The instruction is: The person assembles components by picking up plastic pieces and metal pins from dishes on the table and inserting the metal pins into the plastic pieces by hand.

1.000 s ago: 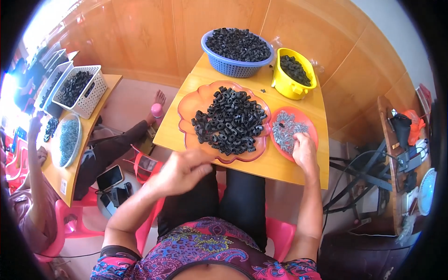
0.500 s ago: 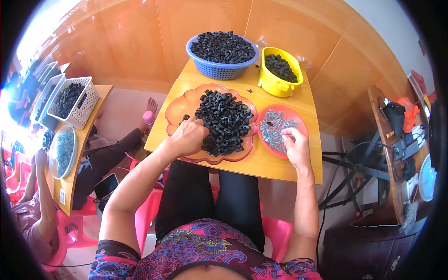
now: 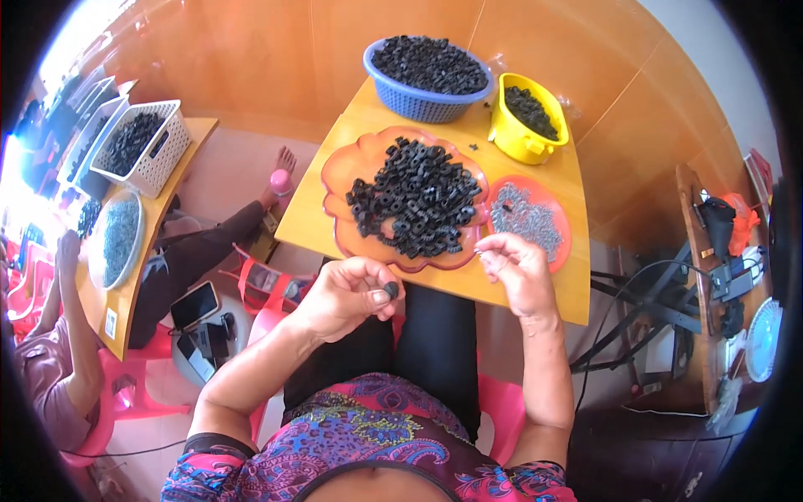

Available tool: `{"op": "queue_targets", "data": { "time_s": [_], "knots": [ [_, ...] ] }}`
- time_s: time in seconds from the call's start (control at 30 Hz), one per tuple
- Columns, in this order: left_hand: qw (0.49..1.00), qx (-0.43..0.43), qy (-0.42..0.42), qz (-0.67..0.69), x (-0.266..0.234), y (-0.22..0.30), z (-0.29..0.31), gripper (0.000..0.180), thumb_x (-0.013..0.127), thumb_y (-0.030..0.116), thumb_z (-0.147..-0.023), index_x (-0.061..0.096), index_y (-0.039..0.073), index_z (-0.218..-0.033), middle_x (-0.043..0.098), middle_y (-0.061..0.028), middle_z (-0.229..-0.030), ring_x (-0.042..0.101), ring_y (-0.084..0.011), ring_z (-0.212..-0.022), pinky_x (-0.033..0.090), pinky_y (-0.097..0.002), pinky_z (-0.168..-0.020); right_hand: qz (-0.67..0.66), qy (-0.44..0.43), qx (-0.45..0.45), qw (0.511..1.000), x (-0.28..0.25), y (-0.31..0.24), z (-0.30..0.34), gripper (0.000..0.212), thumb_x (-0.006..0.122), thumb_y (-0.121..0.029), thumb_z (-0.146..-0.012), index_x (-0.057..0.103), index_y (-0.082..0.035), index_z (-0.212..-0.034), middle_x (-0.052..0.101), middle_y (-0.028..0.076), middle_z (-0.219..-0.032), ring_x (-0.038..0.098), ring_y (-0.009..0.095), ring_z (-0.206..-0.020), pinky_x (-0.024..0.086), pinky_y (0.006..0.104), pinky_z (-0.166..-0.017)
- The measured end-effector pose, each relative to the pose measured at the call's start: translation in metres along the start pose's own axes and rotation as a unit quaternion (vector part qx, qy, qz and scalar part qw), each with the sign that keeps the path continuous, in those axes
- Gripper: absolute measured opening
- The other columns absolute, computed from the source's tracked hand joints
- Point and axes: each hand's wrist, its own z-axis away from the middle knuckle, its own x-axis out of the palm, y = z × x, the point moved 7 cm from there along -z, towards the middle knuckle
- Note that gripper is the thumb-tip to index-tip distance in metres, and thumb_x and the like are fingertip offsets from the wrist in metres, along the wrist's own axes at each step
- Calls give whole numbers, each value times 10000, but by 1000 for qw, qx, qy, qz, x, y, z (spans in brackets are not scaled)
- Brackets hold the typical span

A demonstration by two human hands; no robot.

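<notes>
My left hand (image 3: pixel 345 299) is in front of the tray's near edge, thumb and fingers closed on a small round black plastic part (image 3: pixel 391 289). To its right my right hand (image 3: pixel 522 278) pinches a tiny silvery piece (image 3: pixel 478 251) between thumb and fingertips, by the near left side of a coral plate (image 3: pixel 564 243). Many small silvery metal pieces (image 3: pixel 529 219) lie on that plate; they are too small to name. Beside it, an orange scalloped tray (image 3: pixel 336 174) holds a heap of black plastic parts (image 3: pixel 418 188). The hands are apart.
Behind the tray stand a blue basket (image 3: pixel 422 102) and a yellow tub (image 3: pixel 517 147), both holding black parts. At far left a person (image 3: pixel 58 402) sits at another table with a white basket (image 3: pixel 171 151) and a round tray (image 3: pixel 134 251). A phone (image 3: pixel 194 306) lies on a stool.
My left hand has come back from the heap toward me with a black part. My right hand has lifted off the silvery pieces and moved nearer me. The view has shifted slightly.
</notes>
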Motion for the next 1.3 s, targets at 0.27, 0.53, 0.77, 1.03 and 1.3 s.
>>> {"op": "queue_targets", "data": {
  "time_s": [0.27, 0.53, 0.77, 1.03, 1.3],
  "knots": [
    [998, -38, 44, -3, -21, -15, 8, 242, 560, -32, -877, 579, -11, -1118, 634, -78, -892, 606, -128, -742, 489, -250, -658, -18, -87, 28, 996, 84, 1, 39, 126, 598, -81, -892, 625, 9, -975, 600, -6, -785, 541, 56, -712, 447, 195, -653],
    [982, -78, 63, 162, -19, -34, 12, 103, 583, 0, -866, 559, 47, -954, 634, -94, -936, 631, -181, -821, 507, -277, -692, 95, -26, -163, 982, 100, -18, 53, 109, 605, 39, -852, 601, 25, -959, 580, 40, -886, 552, 91, -771, 451, 210, -689],
    [963, -89, 38, 251, -6, -45, 17, 81, 563, 73, -900, 569, 81, -980, 617, -50, -911, 569, -172, -775, 450, -336, -755, 183, -1, -238, 954, 106, -31, 58, 132, 621, 54, -814, 601, 20, -941, 595, 102, -846, 590, 170, -731, 475, 262, -664],
    [975, -76, 62, 198, -12, -45, 14, 54, 550, 26, -901, 554, 49, -950, 609, -59, -878, 605, -174, -766, 502, -305, -738, 197, -13, -220, 955, 107, -27, 56, 93, 623, 58, -806, 602, 23, -890, 600, 101, -822, 601, 169, -718, 478, 263, -640],
    [988, -66, 62, 124, -18, -51, 16, 109, 572, -25, -872, 545, 28, -964, 602, -61, -847, 619, -167, -719, 528, -286, -651, 175, -22, -102, 979, 103, -9, 48, 173, 698, -54, -809, 587, 8, -927, 584, 39, -745, 544, 92, -612, 454, 229, -560]
  ]
}}
